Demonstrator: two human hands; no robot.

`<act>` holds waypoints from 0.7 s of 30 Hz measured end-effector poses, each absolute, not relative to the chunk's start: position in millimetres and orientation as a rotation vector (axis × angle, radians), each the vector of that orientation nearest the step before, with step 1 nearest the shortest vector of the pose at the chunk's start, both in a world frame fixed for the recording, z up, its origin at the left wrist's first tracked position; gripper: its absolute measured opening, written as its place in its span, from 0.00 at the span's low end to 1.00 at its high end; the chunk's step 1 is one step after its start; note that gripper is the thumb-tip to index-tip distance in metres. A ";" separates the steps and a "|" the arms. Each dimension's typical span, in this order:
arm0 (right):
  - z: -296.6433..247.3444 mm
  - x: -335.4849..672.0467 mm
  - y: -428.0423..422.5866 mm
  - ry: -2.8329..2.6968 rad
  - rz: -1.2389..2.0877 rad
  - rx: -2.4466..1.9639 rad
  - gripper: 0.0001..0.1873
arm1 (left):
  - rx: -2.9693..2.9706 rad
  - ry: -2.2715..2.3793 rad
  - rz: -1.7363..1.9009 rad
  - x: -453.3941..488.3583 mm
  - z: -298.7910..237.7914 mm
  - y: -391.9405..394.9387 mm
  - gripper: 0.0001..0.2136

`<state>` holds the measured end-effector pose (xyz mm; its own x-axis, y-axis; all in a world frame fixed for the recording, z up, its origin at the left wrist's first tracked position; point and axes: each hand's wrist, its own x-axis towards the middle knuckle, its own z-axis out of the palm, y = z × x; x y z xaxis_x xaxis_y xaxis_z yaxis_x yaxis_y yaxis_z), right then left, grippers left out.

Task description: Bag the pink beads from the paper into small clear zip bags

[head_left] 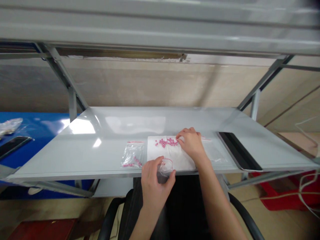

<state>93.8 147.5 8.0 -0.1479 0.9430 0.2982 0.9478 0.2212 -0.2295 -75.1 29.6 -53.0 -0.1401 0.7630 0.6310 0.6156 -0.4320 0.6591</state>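
My left hand [156,178], near the front edge of the table, has thumb and fingers curved around a small clear plastic bag [165,167]. A red line curves along the bag's mouth. Loose pink beads [168,142] lie in a cluster on a white sheet [175,158]. At the right end of that cluster, the thumb and forefinger of my right hand [191,141] are drawn together. Whatever sits between those fingertips is too small to make out. To the left of the sheet lies a clear zip bag [133,155] with some pink beads inside.
Right of my right arm, another clear bag [216,153] lies flat, partly covered. Beyond it is a dark flat device [240,151]. A metal shelf [160,26] hangs above the white table [120,123]. A phone [13,146] rests on the blue table at left.
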 end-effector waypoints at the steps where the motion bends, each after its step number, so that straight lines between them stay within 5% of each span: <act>1: 9.5 93.7 146.6 -2.110 -0.015 -1.741 0.07 | 1.966 1.591 1.619 -75.1 -53.0 29.4 0.17; 12: 36.1 77.3 77.3 -2.106 0.467 -1.042 0.07 | 1.999 1.595 1.629 -76.9 -49.2 29.9 0.18; 21: 20.2 67.9 53.4 -1.951 0.733 -1.116 0.08 | 1.922 1.589 1.637 -79.5 -53.9 28.4 0.20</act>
